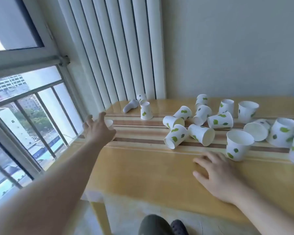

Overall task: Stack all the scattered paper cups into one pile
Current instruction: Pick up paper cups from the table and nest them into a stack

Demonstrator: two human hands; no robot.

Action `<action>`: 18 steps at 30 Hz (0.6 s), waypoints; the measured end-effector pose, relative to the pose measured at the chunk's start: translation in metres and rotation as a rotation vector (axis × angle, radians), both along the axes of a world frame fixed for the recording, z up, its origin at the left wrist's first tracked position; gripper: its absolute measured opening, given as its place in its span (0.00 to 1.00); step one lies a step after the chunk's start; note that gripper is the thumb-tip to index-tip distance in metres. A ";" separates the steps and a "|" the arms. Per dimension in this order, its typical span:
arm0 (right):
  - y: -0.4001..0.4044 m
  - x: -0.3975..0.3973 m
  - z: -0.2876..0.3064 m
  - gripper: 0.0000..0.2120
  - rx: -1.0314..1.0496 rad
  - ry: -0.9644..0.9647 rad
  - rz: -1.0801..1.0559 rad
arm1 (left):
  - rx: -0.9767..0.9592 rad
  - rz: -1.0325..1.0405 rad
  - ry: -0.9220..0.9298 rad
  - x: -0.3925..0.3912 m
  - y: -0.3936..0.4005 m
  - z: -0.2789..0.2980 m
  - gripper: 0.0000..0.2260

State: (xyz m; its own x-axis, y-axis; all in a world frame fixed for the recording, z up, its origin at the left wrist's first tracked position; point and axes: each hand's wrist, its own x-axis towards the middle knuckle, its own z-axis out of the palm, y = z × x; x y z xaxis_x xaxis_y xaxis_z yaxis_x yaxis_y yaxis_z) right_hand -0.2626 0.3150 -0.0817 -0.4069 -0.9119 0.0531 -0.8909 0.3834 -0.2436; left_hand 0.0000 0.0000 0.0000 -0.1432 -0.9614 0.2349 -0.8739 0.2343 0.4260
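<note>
Paper cups lie scattered on desk, mostly R side. Our left grip spreads apart over one cup at L edge; right grip rests flat, fingers apart.

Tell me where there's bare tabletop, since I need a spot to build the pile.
Bare: the near tabletop between the left hand and right hand. Crowded: the striped band at right, packed with paper cups. A lone upside-down cup stands far left.

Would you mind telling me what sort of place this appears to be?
Probably a room in a high-rise flat or dormitory: a barred window overlooks buildings far below, a white radiator stands in the corner, and paper cups lie on a striped wooden table.
</note>
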 end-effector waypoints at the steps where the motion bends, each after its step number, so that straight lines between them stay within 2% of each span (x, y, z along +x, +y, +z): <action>1: -0.002 -0.003 -0.003 0.36 0.020 -0.016 0.008 | 0.057 0.040 0.043 0.001 -0.010 -0.004 0.41; 2: -0.004 -0.004 0.000 0.38 0.041 0.002 -0.002 | 0.118 0.085 0.112 0.002 -0.016 -0.005 0.45; 4: -0.006 -0.004 0.000 0.34 0.072 0.041 -0.002 | 0.245 0.082 0.289 0.001 -0.027 -0.013 0.50; 6: -0.006 -0.002 0.005 0.31 0.068 0.031 -0.009 | 0.241 0.048 0.383 -0.003 -0.031 -0.020 0.53; 9: -0.007 -0.002 0.007 0.38 0.091 0.009 -0.012 | 0.123 -0.018 0.416 -0.016 -0.014 -0.014 0.50; 10: -0.007 -0.001 0.007 0.38 0.087 0.013 -0.001 | 0.084 -0.075 0.432 -0.026 0.000 -0.009 0.50; 13: -0.007 -0.002 0.010 0.27 0.070 -0.038 0.025 | -0.052 -0.401 0.464 -0.069 0.068 0.007 0.48; 18: 0.028 -0.027 0.026 0.24 0.160 -0.142 0.129 | 0.053 -0.843 0.398 -0.138 0.178 0.003 0.49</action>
State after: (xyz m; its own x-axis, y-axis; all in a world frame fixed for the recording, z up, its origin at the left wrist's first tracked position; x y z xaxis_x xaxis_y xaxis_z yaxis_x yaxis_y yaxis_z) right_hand -0.2894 0.3431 -0.0557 -0.2797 -0.9490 -0.1453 -0.8959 0.3124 -0.3157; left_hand -0.1378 0.1779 0.0028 -0.7173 -0.5873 0.3750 -0.2116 0.6963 0.6858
